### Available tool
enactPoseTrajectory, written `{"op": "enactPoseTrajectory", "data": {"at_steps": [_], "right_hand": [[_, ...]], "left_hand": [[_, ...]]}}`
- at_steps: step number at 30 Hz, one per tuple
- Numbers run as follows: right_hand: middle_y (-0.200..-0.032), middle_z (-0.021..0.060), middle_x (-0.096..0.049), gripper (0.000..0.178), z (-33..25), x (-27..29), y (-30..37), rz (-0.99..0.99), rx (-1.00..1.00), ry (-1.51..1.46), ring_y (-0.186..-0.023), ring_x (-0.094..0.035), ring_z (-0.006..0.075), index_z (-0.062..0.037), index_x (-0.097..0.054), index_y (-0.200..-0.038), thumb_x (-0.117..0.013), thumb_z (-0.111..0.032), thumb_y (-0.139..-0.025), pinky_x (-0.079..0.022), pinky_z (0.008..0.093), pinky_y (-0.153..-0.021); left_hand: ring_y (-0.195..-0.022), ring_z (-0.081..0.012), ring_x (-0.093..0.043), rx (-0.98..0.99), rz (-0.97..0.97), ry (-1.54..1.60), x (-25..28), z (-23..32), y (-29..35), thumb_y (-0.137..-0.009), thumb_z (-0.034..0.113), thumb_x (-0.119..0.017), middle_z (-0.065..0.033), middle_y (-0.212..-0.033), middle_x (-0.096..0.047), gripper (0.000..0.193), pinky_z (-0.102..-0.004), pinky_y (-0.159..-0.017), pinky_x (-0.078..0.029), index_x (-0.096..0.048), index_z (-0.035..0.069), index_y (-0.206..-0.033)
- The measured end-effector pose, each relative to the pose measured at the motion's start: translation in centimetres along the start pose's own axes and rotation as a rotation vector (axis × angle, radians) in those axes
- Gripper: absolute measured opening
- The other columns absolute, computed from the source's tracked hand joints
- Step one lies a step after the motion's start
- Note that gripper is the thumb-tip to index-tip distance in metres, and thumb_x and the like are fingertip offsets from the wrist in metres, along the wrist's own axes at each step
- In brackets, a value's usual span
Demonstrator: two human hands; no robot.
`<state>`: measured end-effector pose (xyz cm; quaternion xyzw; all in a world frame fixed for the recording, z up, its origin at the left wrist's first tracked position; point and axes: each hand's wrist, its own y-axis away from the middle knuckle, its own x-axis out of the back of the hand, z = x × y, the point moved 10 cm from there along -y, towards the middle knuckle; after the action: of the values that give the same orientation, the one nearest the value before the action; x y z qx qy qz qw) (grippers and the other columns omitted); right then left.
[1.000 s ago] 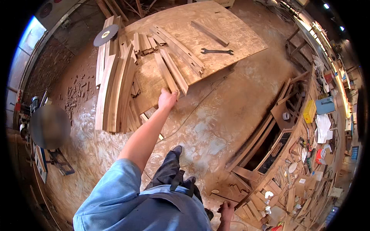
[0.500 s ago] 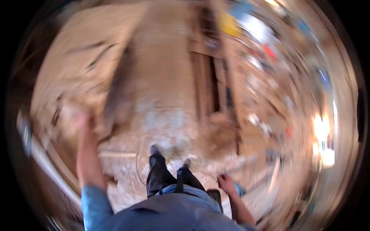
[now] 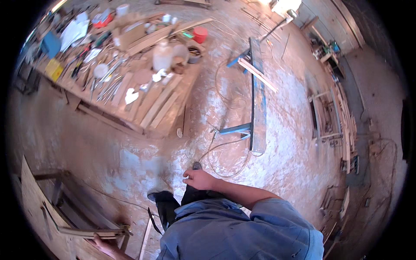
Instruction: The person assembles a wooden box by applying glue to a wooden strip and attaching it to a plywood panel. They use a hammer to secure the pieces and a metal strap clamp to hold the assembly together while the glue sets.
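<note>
Wood strip [image 3: 84, 232], lower left of frame | your left hand [image 3: 104, 245] appears to grip its near edge, fingers partly hidden | your right hand [image 3: 198, 179], lower centre, loosely curled and free

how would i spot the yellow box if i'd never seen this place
Find the cluttered wooden workbench at upper left. Follow its near edge to the left end, where the yellow box sits just below the blue case in the picture. Its solid yellow colour sets it apart from that case and the white sheets.
</note>
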<state>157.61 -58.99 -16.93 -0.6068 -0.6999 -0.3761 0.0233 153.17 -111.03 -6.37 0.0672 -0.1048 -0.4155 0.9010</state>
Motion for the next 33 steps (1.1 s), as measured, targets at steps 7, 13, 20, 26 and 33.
{"op": "enactPoseTrajectory", "data": {"at_steps": [7, 13, 20, 26, 33], "right_hand": [[-0.099, 0.0156, -0.068, 0.052, 1.8, 13.1, 1.1, 0.035, 0.115, -0.480, -0.087, -0.066, 0.0251, -0.0031, -0.053, -0.127, -0.066, -0.032, -0.086, -0.052, 0.0335, -0.079], [-0.113, 0.0135, -0.063, 0.050, 2.9, 26.8, -0.5, 0.287, 0.316, -0.928, -0.100, -0.061, 0.0195, 0.0020, -0.048, -0.128, -0.065, -0.023, -0.088, -0.050, 0.0328, -0.085], [-0.115, 0.0078, -0.061, 0.032, 13.4, 42.2, -5.9, 0.432, 0.173, -1.238, -0.105, -0.058, 0.0145, 0.0014, -0.049, -0.123, -0.056, -0.010, -0.094, -0.047, 0.0307, -0.091], [-0.105, 0.0091, -0.065, 0.030, 20.4, 61.3, -16.4, 0.554, 0.121, -1.159, -0.097, -0.061, 0.0165, 0.0005, -0.052, -0.116, -0.059, -0.018, -0.093, -0.049, 0.0300, -0.083], [-0.088, 0.0088, -0.062, 0.038, 41.1, 79.7, -21.3, 0.746, -0.190, -1.682, -0.082, -0.060, 0.0246, -0.0070, -0.058, -0.098, -0.054, -0.045, -0.094, -0.049, 0.0386, -0.077]], "left_hand": [[-0.134, -0.0337, -0.031, -0.441, -0.680, -0.287, -30.9, 6.5, 15.8, -0.073, 0.007, -0.059, -0.0214, -0.149, -0.028, 0.088, -0.0441, -0.112, -0.024, -0.017, 0.006, -0.150], [-0.120, -0.0360, -0.047, -0.747, -1.293, -0.607, -54.9, 5.6, 36.7, -0.067, 0.012, -0.068, -0.0223, -0.132, -0.043, 0.084, -0.0436, -0.098, -0.042, -0.030, 0.000, -0.141], [-0.113, -0.0427, -0.049, -1.107, -1.455, -0.709, -74.4, 5.8, 48.0, -0.064, 0.030, -0.077, -0.0274, -0.127, -0.043, 0.097, -0.0472, -0.092, -0.046, -0.028, -0.006, -0.141], [-0.106, -0.0420, -0.056, -0.717, -1.525, -0.507, -96.7, 4.9, 45.2, -0.078, 0.038, -0.069, -0.0297, -0.115, -0.055, 0.080, -0.0457, -0.088, -0.047, -0.036, -0.006, -0.136], [-0.082, -0.0159, -0.062, -0.287, -1.425, -0.340, -113.3, 11.9, 38.8, -0.086, 0.018, -0.066, -0.0117, -0.090, -0.066, 0.047, -0.0302, -0.071, -0.050, -0.049, -0.005, -0.124]]}}
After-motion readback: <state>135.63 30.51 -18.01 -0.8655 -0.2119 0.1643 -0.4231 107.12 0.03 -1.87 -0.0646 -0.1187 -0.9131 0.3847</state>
